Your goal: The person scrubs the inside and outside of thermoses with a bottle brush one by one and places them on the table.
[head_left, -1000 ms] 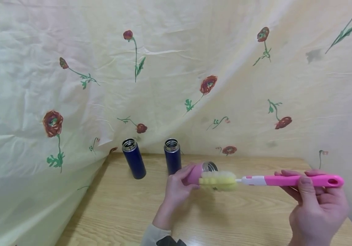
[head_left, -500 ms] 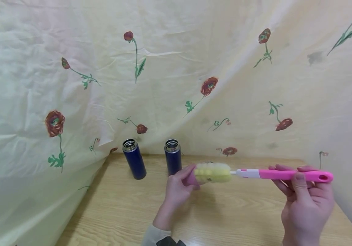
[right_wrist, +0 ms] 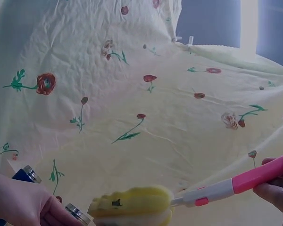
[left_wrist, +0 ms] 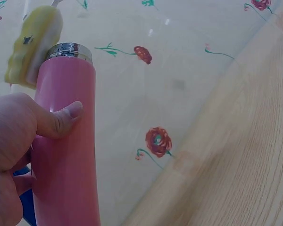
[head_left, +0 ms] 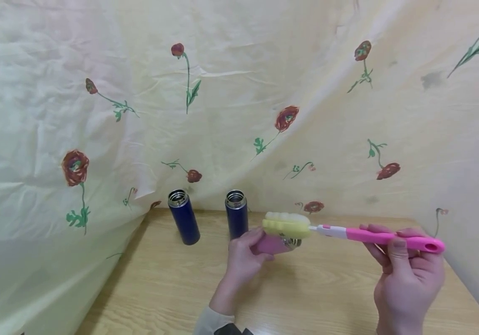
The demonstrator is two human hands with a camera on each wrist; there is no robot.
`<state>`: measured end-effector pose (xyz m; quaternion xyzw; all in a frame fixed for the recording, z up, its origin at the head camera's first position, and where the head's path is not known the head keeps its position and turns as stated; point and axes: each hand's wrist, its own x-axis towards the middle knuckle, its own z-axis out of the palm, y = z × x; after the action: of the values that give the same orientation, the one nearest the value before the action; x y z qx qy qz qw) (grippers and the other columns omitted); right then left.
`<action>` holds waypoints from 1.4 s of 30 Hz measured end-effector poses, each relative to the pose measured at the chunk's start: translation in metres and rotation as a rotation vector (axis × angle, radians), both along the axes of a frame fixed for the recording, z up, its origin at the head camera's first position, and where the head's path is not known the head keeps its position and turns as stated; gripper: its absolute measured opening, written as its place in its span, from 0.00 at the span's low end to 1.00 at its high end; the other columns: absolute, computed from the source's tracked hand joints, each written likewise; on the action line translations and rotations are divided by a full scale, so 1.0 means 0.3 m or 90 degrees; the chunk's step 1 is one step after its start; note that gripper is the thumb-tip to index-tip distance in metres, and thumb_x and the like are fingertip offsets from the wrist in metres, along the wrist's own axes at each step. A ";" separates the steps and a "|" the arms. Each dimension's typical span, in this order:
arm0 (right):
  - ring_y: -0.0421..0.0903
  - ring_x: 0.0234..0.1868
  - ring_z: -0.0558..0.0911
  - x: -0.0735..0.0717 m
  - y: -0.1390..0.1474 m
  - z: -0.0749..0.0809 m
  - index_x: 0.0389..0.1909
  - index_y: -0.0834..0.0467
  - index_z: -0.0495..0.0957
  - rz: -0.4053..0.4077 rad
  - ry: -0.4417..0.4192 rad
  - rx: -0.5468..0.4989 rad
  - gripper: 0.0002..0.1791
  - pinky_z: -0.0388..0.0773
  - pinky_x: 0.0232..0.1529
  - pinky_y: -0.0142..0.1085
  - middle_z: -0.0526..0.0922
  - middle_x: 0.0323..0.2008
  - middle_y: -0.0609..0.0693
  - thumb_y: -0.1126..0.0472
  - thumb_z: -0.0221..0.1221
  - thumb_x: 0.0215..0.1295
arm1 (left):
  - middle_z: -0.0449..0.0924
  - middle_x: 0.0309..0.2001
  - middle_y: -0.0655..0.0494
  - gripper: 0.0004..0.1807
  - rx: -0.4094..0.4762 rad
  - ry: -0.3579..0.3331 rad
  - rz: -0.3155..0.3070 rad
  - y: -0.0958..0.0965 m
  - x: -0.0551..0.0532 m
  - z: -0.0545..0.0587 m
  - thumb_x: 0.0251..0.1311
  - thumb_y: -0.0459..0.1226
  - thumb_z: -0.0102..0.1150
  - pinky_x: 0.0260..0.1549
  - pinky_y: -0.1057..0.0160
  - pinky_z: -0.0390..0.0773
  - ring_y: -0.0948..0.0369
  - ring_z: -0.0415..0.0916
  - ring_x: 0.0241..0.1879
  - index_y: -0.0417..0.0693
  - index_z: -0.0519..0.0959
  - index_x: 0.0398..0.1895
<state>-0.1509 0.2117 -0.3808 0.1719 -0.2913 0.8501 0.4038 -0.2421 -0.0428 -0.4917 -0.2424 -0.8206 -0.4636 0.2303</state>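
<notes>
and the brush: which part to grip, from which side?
Probably the pink handle, from the right: it's long and thick and points right, away from the sponge head, while the stem behind that head is thin. The right hand holds it there; the left hand grips the pink bottle.

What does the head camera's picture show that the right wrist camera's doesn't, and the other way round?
Only the head view: the wooden tabletop and the pink body of the pink bottle.
Only the right wrist view: the upper edge of the flowered cloth, and a bright vertical strip beyond it.
Both: that cloth, the left hand, the right hand holding the yellow-and-white brush, and at least one dark blue bottle.
</notes>
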 end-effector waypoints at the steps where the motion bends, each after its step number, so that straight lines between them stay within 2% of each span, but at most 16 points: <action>1: 0.68 0.41 0.90 0.001 0.001 -0.001 0.48 0.82 0.68 -0.013 -0.013 0.007 0.06 0.85 0.42 0.53 0.82 0.40 0.75 0.82 0.50 0.75 | 0.87 0.60 0.48 0.40 0.003 -0.006 0.001 0.000 0.001 0.000 0.38 0.27 0.87 0.62 0.55 0.82 0.52 0.85 0.58 0.42 0.86 0.62; 5: 0.65 0.40 0.91 0.000 0.007 -0.006 0.49 0.82 0.69 -0.053 -0.052 0.003 0.10 0.85 0.41 0.51 0.83 0.40 0.73 0.78 0.55 0.74 | 0.85 0.63 0.49 0.42 0.027 -0.037 -0.003 -0.001 0.006 0.000 0.39 0.27 0.86 0.65 0.55 0.79 0.51 0.83 0.62 0.42 0.83 0.65; 7: 0.64 0.40 0.91 -0.002 0.010 -0.008 0.49 0.82 0.69 -0.061 -0.054 -0.012 0.11 0.85 0.41 0.50 0.82 0.41 0.74 0.78 0.57 0.73 | 0.85 0.63 0.49 0.42 0.029 -0.036 -0.004 -0.001 0.007 -0.002 0.39 0.27 0.86 0.66 0.54 0.79 0.51 0.83 0.62 0.42 0.83 0.65; 9: 0.65 0.40 0.91 -0.005 0.014 -0.010 0.49 0.83 0.68 -0.058 -0.047 -0.031 0.12 0.85 0.40 0.51 0.82 0.41 0.75 0.78 0.57 0.72 | 0.85 0.62 0.48 0.42 0.024 -0.025 -0.006 -0.001 0.006 -0.004 0.39 0.27 0.86 0.66 0.54 0.78 0.51 0.83 0.62 0.42 0.84 0.65; 15: 0.65 0.41 0.91 -0.005 0.022 -0.013 0.51 0.82 0.68 -0.065 -0.071 -0.038 0.14 0.85 0.40 0.51 0.82 0.43 0.75 0.78 0.59 0.71 | 0.86 0.61 0.43 0.42 0.022 0.022 -0.014 0.005 0.007 -0.015 0.36 0.25 0.87 0.64 0.52 0.80 0.50 0.85 0.60 0.39 0.84 0.64; 22: 0.64 0.41 0.91 -0.002 0.029 -0.007 0.51 0.81 0.70 -0.093 -0.103 -0.025 0.16 0.84 0.40 0.50 0.82 0.42 0.75 0.76 0.63 0.70 | 0.87 0.58 0.47 0.42 0.010 0.081 -0.016 0.012 0.007 -0.028 0.33 0.26 0.89 0.62 0.54 0.83 0.51 0.87 0.56 0.41 0.86 0.61; 26: 0.64 0.40 0.91 -0.007 0.035 -0.006 0.50 0.81 0.70 -0.101 -0.106 -0.033 0.16 0.84 0.40 0.50 0.82 0.41 0.74 0.76 0.63 0.69 | 0.88 0.58 0.49 0.42 0.000 0.096 -0.010 0.015 0.000 -0.031 0.32 0.27 0.89 0.61 0.55 0.83 0.53 0.87 0.55 0.42 0.87 0.60; 31: 0.65 0.40 0.91 -0.019 0.047 -0.006 0.50 0.82 0.69 -0.101 -0.084 -0.047 0.16 0.85 0.40 0.51 0.82 0.39 0.75 0.78 0.62 0.68 | 0.88 0.58 0.48 0.41 0.004 0.088 -0.012 0.019 -0.011 -0.020 0.34 0.27 0.89 0.63 0.54 0.82 0.53 0.86 0.57 0.41 0.87 0.61; 35: 0.65 0.39 0.91 -0.022 0.054 -0.006 0.49 0.82 0.70 -0.117 -0.093 -0.042 0.16 0.84 0.40 0.51 0.82 0.39 0.75 0.77 0.64 0.67 | 0.87 0.58 0.45 0.41 0.012 0.078 -0.018 0.022 -0.013 -0.013 0.35 0.27 0.88 0.64 0.53 0.81 0.52 0.86 0.58 0.40 0.86 0.61; 42: 0.65 0.39 0.91 -0.028 0.066 -0.005 0.48 0.81 0.71 -0.123 -0.094 -0.041 0.16 0.85 0.39 0.51 0.83 0.39 0.76 0.77 0.65 0.66 | 0.87 0.60 0.47 0.41 0.015 0.065 -0.013 0.028 -0.008 -0.003 0.35 0.26 0.88 0.65 0.50 0.80 0.52 0.85 0.60 0.40 0.86 0.62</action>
<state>-0.1594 0.2315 -0.3824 0.0667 -0.3078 0.8266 0.4664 -0.2445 -0.0344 -0.4927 -0.2713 -0.7995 -0.4627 0.2703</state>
